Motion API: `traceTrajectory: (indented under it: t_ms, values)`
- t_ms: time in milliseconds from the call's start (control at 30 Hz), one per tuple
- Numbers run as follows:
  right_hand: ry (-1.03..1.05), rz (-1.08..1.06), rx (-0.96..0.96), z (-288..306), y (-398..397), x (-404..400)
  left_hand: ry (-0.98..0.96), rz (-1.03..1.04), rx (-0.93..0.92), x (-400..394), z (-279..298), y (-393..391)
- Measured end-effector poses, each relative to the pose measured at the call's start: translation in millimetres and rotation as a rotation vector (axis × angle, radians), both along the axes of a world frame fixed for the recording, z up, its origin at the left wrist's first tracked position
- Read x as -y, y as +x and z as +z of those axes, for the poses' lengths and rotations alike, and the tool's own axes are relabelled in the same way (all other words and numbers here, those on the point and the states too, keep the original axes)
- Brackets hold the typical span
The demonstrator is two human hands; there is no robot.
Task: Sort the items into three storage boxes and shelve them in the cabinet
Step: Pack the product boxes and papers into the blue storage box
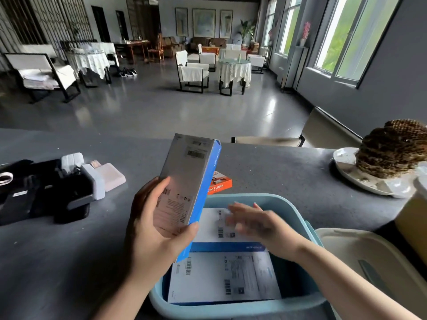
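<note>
Gripped upright in the left hand [159, 229], thumb across its printed face and fingers behind, a tall grey-and-blue cardboard carton [187, 181] hangs over the near-left rim of the pale blue plastic storage box [272, 199] on the dark grey counter [69, 250]. That box already holds two flat white-and-blue cartons [221, 276], so sorting seems mid-way. Over the box, the right hand [256, 222] is blurred, its fingers apparently spread and holding nothing. Next comes laying the held carton flat inside. Beyond the box's far rim lies a small orange carton [219, 184], unsorted; far left of the box sit black and white gadgets [69, 179]
</note>
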State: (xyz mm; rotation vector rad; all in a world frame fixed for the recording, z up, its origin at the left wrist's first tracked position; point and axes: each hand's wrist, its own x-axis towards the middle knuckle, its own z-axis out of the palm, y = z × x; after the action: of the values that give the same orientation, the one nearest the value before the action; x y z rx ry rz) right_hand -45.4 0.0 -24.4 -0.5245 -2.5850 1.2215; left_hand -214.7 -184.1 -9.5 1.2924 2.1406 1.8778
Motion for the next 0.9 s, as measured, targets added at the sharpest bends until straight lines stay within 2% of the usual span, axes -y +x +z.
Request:
traceTrajectory:
  t_ms: [67,133,233,300,333,400,467,533,633,733,833,900]
  values:
    - [-0.237,-0.210,-0.261,21,9,12,0.005,-0.030,-0.015,-3,-1,6]
    - [-0.398,-0.245,-0.402,41,14,27,0.005,-0.058,-0.008,-8,-3,13]
    - [-0.563,-0.150,-0.387,45,8,46,-0.062,-0.094,-0.077,-19,-6,30]
    - [-0.604,-0.214,-0.411,39,4,48,-0.109,-0.128,-0.104,-24,-3,41]
    - [-0.625,-0.241,-0.430,38,3,46,-0.095,-0.178,-0.045,-25,-1,45]
    - [-0.690,-0.233,-0.437,40,6,39,-0.033,-0.286,0.194,-26,3,49]
    - [-0.731,-0.195,-0.413,41,9,34,-0.005,-0.301,0.374,-23,5,48]
    - [-0.701,-0.243,-0.404,40,8,37,-0.033,-0.277,0.352,-22,3,45]
    - [-0.530,-0.366,-0.429,37,2,52,-0.040,-0.150,0.261,-26,3,53]
    - [-0.437,-0.364,-0.483,34,-6,65,-0.012,-0.108,0.224,-26,3,73]
    - [-0.300,-0.379,-0.424,37,-5,59,-0.073,-0.209,0.189,-14,0,72]
    - [-0.292,-0.338,-0.398,42,4,49,-0.135,-0.326,0.122,-3,1,55]
